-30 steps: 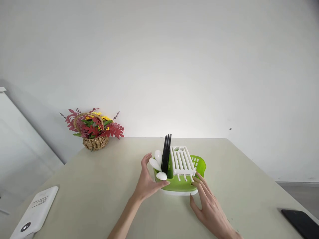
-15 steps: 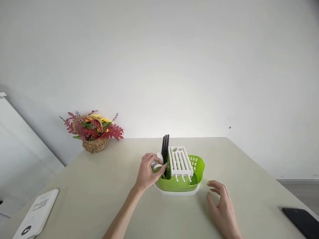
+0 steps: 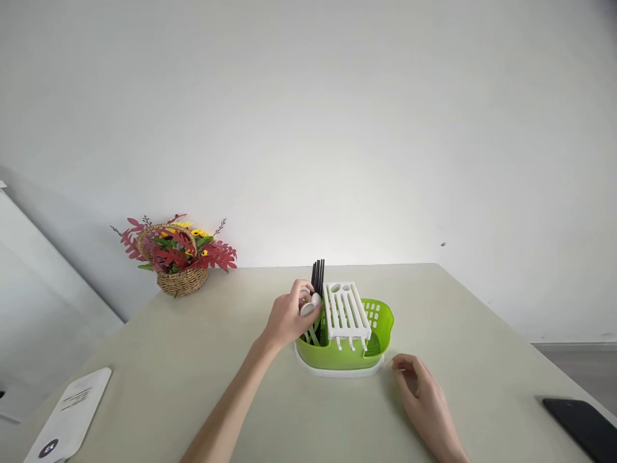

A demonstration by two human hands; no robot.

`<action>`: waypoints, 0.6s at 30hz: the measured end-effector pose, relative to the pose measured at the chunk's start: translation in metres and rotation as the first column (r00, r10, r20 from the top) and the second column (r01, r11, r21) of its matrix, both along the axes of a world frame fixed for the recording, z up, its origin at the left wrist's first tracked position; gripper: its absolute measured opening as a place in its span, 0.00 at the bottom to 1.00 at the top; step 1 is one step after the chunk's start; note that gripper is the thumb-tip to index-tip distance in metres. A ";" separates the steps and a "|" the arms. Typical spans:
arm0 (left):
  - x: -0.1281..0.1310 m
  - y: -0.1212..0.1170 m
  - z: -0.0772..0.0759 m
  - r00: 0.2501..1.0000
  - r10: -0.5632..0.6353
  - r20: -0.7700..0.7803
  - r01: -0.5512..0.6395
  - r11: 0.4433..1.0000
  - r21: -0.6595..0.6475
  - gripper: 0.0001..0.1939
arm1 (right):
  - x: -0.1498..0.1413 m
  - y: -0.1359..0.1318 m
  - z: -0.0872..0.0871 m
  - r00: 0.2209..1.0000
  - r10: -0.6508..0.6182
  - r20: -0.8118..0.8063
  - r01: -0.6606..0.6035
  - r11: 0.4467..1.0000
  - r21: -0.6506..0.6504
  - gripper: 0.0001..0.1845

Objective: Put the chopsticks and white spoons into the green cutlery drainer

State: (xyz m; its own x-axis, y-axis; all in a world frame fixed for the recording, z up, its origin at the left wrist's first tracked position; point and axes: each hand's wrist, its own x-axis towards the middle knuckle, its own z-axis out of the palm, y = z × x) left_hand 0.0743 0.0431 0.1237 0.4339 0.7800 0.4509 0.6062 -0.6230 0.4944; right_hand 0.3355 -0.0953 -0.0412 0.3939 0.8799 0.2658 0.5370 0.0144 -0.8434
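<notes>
Where the left edge begins, a white cabinet (image 3: 38, 289) stands beside the tabletop (image 3: 159, 373). White device (image 3: 70, 415) lies on the tabletop's near left corner, dark round spot at its near end, lines of print too small to read. Next, far left, wicker basket (image 3: 183, 283) with red leaves and yellow flowers (image 3: 200, 233), set near the wall (image 3: 308, 128). Then left hand (image 3: 284, 316): fingers and thumb gripping white spoons (image 3: 307, 310), two bowls visible, handles pointing down into the left end of the green basket (image 3: 337, 357). Black chopsticks (image 3: 318, 273) stand nearly upright just beyond those fingers, same end. White slotted rack (image 3: 346, 315) sits over the basket's middle, two round holes at the far end, hooks on the near side. Green basket stands mid-tabletop on a white tray (image 3: 337, 372), right end pierced with small square openings. Right hand (image 3: 427, 395) near the tray's right end, fingers loosely curled, gap between thumb and fingers; tabletop contact, cannot tell. Far right, black phone (image 3: 578, 421), flat on the tabletop.
</notes>
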 end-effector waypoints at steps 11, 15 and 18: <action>0.003 0.009 -0.003 0.978 0.060 0.198 -0.088 0.987 0.134 0.08 | 0.001 -0.002 0.001 0.999 0.027 0.028 -0.026 0.999 -0.021 0.12; 0.009 0.018 0.000 0.954 0.111 0.278 -0.180 0.954 0.238 0.09 | 0.001 -0.002 0.003 0.999 0.025 0.024 -0.024 1.000 -0.016 0.11; 0.015 0.024 0.004 0.944 0.094 0.315 -0.181 0.948 0.261 0.09 | 0.000 -0.002 0.005 0.999 0.031 0.024 -0.031 0.999 -0.015 0.11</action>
State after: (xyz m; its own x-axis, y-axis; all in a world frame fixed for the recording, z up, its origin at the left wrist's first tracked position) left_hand 0.0890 0.0675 0.1273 0.1444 0.6436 0.7517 0.5497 -0.6838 0.4799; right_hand 0.3356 -0.0972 -0.0359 0.3599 0.8954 0.2622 0.5570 0.0193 -0.8303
